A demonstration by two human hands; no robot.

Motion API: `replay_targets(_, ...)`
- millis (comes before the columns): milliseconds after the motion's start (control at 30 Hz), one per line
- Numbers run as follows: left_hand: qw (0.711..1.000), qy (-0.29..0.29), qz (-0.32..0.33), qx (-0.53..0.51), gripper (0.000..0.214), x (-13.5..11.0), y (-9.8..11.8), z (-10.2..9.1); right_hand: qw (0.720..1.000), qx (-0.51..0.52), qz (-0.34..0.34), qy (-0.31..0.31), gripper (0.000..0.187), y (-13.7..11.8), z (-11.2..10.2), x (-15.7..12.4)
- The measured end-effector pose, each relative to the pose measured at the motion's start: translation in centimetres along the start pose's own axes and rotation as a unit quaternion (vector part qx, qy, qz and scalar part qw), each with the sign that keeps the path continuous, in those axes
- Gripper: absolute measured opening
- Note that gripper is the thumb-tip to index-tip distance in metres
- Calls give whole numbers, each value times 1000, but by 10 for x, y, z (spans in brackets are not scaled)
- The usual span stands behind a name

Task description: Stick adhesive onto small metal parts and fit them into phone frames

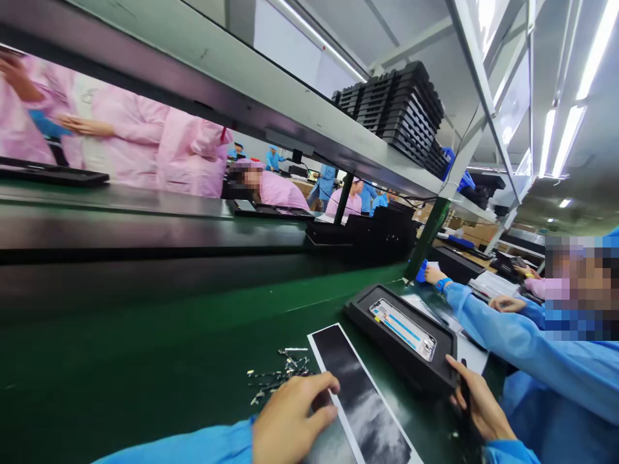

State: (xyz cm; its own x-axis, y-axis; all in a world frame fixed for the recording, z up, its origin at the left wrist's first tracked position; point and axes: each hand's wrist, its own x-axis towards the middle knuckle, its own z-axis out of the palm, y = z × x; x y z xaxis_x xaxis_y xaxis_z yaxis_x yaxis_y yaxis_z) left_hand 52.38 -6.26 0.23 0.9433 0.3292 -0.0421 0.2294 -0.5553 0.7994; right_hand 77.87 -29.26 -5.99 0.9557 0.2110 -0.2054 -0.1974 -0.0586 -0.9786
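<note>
My left hand rests over the green bench at the left edge of a dark printed sheet with a white border. Its fingers curve, with a gap between thumb and forefinger and nothing visible in it. Beside it lies a pile of small black flex cables. My right hand is at the near right corner of a black foam tray, one finger on its edge, closed around a slim black tool whose kind I cannot make out. A phone frame with blue strips lies in the tray.
A green post holds up an overhead shelf with stacked black trays. On the right, a co-worker's blue sleeve reaches close to my tray. Dark boxes stand behind the bench, and people in pink work across the line.
</note>
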Motion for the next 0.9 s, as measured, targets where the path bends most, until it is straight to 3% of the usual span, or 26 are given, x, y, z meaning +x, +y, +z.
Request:
replay_targets(133,997,-14,-31,-71,14,34,17,29,1000,13,2,3,43,-1,5,1)
replay_targets(333,963,-19,-142,-229,30,93,38,67,998,19,-40,-54,39,2,14,-21)
replay_targets(433,938,-27,-194,-288,31,105,46,70,997,5,-24,-74,36,-2,14,-25)
replay_targets(633,906,5,-227,-357,31,110,45,73,999,17,-28,-20,24,-11,10,-1)
replay_targets(900,911,66,-215,-345,26,125,43,76,997,-73,-27,-12,27,-18,16,10)
